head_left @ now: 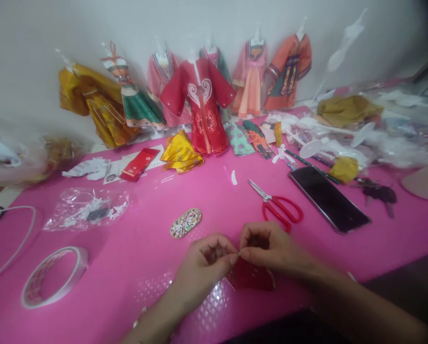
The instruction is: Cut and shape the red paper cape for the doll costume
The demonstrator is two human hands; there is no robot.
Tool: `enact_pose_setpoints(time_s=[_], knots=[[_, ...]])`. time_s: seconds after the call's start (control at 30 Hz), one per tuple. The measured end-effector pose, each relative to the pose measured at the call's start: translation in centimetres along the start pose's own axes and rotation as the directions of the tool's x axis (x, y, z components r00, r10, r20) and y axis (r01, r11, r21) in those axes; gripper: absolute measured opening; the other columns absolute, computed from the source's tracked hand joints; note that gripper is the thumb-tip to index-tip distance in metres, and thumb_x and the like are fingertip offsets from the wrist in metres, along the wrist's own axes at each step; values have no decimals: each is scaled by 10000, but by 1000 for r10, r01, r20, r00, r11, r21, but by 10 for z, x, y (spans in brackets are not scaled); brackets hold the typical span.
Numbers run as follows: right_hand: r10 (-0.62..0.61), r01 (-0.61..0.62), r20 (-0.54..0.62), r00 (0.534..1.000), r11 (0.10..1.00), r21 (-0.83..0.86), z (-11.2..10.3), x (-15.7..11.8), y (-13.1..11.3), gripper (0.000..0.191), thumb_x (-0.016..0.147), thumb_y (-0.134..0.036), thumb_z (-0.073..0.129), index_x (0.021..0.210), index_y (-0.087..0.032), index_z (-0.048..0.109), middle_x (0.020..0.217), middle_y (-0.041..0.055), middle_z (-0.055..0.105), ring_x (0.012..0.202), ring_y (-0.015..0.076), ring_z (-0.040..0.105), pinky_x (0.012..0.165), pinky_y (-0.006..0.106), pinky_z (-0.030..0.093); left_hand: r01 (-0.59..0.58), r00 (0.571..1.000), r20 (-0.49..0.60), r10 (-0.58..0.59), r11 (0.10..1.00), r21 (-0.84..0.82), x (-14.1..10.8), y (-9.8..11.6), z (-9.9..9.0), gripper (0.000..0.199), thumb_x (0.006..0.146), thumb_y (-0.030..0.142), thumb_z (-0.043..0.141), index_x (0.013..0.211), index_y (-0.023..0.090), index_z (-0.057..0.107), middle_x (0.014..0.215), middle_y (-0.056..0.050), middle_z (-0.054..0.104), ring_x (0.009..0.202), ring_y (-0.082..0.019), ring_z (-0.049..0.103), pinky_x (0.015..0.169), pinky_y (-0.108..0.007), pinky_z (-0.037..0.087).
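Near the front edge of the pink table, my left hand [214, 258] and my right hand [267, 246] meet fingertip to fingertip. Both are closed in a pinch at the top edge of a small dark red piece of cloth [253, 277], which hangs below the fingers. Something tiny may sit between the fingertips, too small to make out. Just beyond the hands lie red-handled scissors [280, 205], blades pointing away to the left. An oval tray of small multicoloured beads [186, 223] is left of them.
Several dressed miniature mannequins, one in a red robe [203, 105], line the wall. A phone [328, 198] and keys [378, 193] lie right. Left are a tape roll [81, 263] and a plastic bag of white parts [88, 210]. Folded yellow cloth [181, 152] lies at the back.
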State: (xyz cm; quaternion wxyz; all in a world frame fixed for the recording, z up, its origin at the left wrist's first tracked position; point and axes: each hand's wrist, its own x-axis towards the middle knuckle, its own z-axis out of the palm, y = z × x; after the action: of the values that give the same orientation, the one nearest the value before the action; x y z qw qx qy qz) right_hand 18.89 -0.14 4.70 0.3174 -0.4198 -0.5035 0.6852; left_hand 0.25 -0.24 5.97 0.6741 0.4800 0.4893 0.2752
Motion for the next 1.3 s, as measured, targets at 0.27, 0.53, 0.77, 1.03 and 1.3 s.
enact_pose_setpoints(time_s=[0.27,0.53,0.77,1.03,1.3], knots=[[-9,9,1,1000,1000,-7,0,0,-2,199,730,-306,745,704,-169,602,563,-56,532,511,75,478,476,184,363,5,1000,31,-5,1000,-24,0,1,-1,221,678,326,721,650,160,578,565,47,481,544,-83,404,537,-216,316],[-12,12,21,1000,1000,-19,-1,1,1,216,721,-323,762,716,-165,614,572,-51,542,518,76,483,469,182,362,30,999,42,-28,998,-55,0,0,-1,218,675,301,738,622,158,582,568,44,507,542,-81,426,539,-214,328],[15,-15,64,998,1000,-6,-3,1,1,253,707,-360,782,724,-156,633,567,-50,543,512,75,472,465,183,358,37,997,73,-31,995,-91,2,-1,-1,239,661,296,756,595,148,580,554,50,505,531,-69,417,541,-211,306],[18,-21,47,999,999,46,-2,1,4,237,690,-322,802,713,-152,638,556,-54,539,502,68,455,468,183,338,44,995,91,-33,991,-123,1,-2,-3,204,654,279,771,621,152,615,565,43,532,526,-70,431,543,-221,312],[4,-6,54,999,999,44,-2,1,5,192,691,-277,769,706,-153,622,561,-57,529,512,66,446,480,182,326,52,996,85,-42,992,-116,1,-2,-3,200,648,270,781,614,154,622,571,34,553,538,-73,450,548,-217,327]])
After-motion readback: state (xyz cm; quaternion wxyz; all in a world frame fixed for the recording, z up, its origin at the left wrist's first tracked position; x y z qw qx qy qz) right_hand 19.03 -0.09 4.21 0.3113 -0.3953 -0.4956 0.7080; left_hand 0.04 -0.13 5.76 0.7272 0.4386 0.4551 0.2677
